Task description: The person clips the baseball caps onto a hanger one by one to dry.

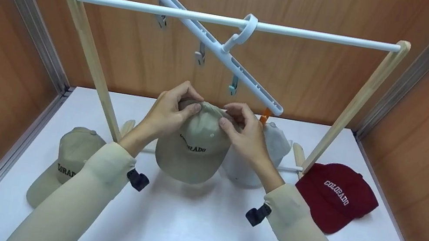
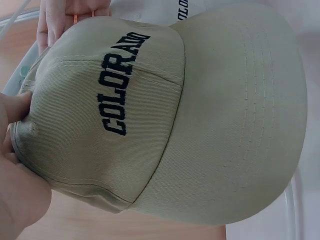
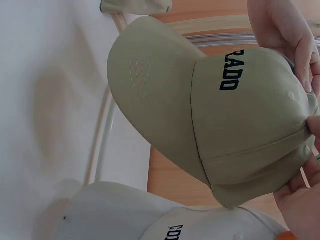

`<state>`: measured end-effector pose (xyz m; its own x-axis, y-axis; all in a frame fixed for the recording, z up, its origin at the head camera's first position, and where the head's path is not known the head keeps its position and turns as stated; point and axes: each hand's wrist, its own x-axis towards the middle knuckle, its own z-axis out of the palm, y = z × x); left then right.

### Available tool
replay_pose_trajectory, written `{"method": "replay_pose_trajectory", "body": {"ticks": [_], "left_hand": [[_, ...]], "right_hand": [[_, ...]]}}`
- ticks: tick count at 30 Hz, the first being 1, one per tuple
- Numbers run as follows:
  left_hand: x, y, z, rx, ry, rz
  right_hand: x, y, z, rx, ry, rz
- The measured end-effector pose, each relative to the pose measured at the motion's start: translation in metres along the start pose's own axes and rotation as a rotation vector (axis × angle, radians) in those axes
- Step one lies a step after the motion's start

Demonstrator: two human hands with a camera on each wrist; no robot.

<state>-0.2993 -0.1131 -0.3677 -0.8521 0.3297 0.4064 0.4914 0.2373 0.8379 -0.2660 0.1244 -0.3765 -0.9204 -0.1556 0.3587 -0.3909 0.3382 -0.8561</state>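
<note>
A khaki baseball cap [image 1: 191,152] with dark COLORADO lettering is held in the air, its brim pointing down and toward me. My left hand [image 1: 170,110] pinches the cap's rear edge on the left, thumb on the outside. On the right, my right hand [image 1: 245,132] pinches the same edge. Just above them slants a white clip hanger [image 1: 214,47]; its teal clip [image 1: 233,86] is nearest the cap. Behind my right hand, a white cap [image 1: 276,142] is at the orange clip [image 1: 265,115] on the hanger's near end.
The hanger hooks over a white rail [image 1: 322,36] on a wooden-legged rack [image 1: 93,59]. Another khaki cap [image 1: 78,152] lies at left on the white table [image 1: 184,239], and a maroon cap [image 1: 336,195] lies at right. Grey clips [image 1: 200,54] hang farther along the hanger. Wood-grain panels surround the table.
</note>
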Motion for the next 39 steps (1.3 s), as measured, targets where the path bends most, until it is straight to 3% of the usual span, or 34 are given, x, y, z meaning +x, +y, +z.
{"method": "replay_pose_trajectory", "body": {"ticks": [5,13,21,26,34,39], "left_hand": [[0.003,0.002,-0.003,-0.001,-0.011,0.012],[0.006,0.0,-0.006,-0.038,-0.02,0.03],[0.011,-0.006,0.0,-0.08,-0.032,0.003],[0.014,-0.009,0.003,-0.09,-0.034,-0.006],[0.013,-0.009,0.009,-0.071,-0.075,-0.034],[0.012,-0.01,0.015,-0.056,-0.073,-0.028]], "right_hand": [[0.009,-0.011,0.001,0.051,0.066,0.109],[0.032,-0.024,0.003,0.113,0.002,0.216],[0.046,-0.02,0.01,0.288,0.121,0.21],[0.047,-0.015,0.01,0.353,0.154,0.169],[0.043,-0.019,0.007,0.262,0.238,0.098],[0.041,-0.023,0.005,0.189,0.258,0.101]]}}
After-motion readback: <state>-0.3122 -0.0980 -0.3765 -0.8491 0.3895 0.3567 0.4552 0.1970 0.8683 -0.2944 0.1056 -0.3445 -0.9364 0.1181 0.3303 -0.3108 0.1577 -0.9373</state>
